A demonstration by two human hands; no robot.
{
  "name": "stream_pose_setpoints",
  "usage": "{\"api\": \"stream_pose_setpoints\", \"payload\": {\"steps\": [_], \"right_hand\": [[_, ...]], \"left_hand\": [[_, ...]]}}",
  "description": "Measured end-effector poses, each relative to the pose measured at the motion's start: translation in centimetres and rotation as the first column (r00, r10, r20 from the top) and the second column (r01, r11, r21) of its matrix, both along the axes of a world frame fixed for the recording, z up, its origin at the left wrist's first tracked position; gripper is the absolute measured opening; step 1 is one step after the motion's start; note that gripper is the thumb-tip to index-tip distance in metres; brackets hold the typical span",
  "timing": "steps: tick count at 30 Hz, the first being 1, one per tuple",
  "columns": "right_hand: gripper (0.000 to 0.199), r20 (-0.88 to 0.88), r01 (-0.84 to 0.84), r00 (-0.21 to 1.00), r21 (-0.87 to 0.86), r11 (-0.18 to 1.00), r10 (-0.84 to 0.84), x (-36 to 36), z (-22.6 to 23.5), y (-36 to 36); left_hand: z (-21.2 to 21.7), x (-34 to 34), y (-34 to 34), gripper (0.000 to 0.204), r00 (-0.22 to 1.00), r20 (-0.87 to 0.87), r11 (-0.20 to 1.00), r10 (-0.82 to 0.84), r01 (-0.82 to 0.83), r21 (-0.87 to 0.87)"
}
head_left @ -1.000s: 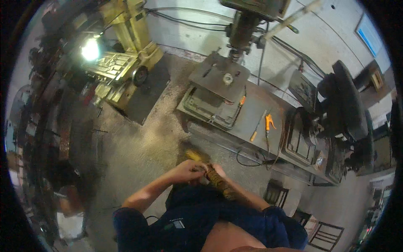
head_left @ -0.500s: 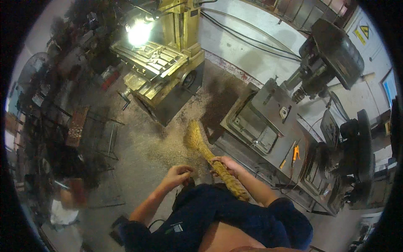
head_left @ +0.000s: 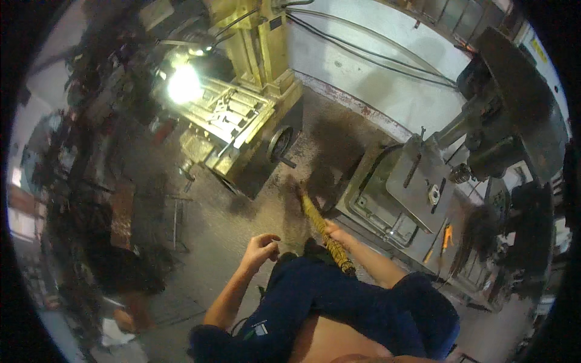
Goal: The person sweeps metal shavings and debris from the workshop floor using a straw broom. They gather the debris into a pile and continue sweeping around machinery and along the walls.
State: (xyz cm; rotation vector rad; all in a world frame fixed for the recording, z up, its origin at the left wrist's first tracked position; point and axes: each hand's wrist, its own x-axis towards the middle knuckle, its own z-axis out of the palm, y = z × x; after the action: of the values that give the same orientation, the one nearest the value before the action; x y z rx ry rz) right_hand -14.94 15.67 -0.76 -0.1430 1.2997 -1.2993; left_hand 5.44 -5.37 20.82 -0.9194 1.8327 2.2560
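Note:
A yellow straw broom slants down from the floor toward my body. My right hand is wrapped round its bound handle. The broom's far end is in shadow and blurred, near the floor between the milling machine and the drill press bench. Left of the broom, my left hand hangs in front of my body with curled fingers and nothing in them. It is apart from the broom.
A lit lamp shines over the milling machine's table. On the right stands a drill press with a metal worktable. An orange-handled tool lies on the bench. Metal racks and clutter fill the dark left side.
The broom's far end has swung away from the pale litter toward the dark floor between the machines. My right hand moved slightly right with it. The whole view has shifted.

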Motion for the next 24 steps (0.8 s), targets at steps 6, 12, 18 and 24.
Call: {"api": "stream_pose_setpoints", "payload": {"steps": [6,12,18,24], "right_hand": [[0.044,0.279,0.223,0.921,0.195,0.955,-0.273,-4.4,6.4,-6.1],[0.040,0.254,0.270,0.924,0.100,0.958,-0.287,-9.0,-1.0,-9.3],[0.022,0.382,0.604,0.703,0.126,0.787,-0.600,-11.0,2.8,-12.6],[0.015,0.288,0.538,0.827,-0.151,0.830,-0.483,-14.9,-1.1,-11.6]], "left_hand": [[-2.0,-0.4,-5.0,0.025,0.985,0.123,0.993,0.117,-0.120,0.017],[-5.5,-2.9,-10.5,0.029,0.961,0.254,0.964,-0.110,0.166,-0.209],[-9.6,0.3,-17.7,0.032,0.858,0.459,0.622,-0.231,0.493,-0.609],[-12.9,6.4,-18.3,0.030,0.785,0.564,0.661,-0.256,0.568,-0.491]]}}
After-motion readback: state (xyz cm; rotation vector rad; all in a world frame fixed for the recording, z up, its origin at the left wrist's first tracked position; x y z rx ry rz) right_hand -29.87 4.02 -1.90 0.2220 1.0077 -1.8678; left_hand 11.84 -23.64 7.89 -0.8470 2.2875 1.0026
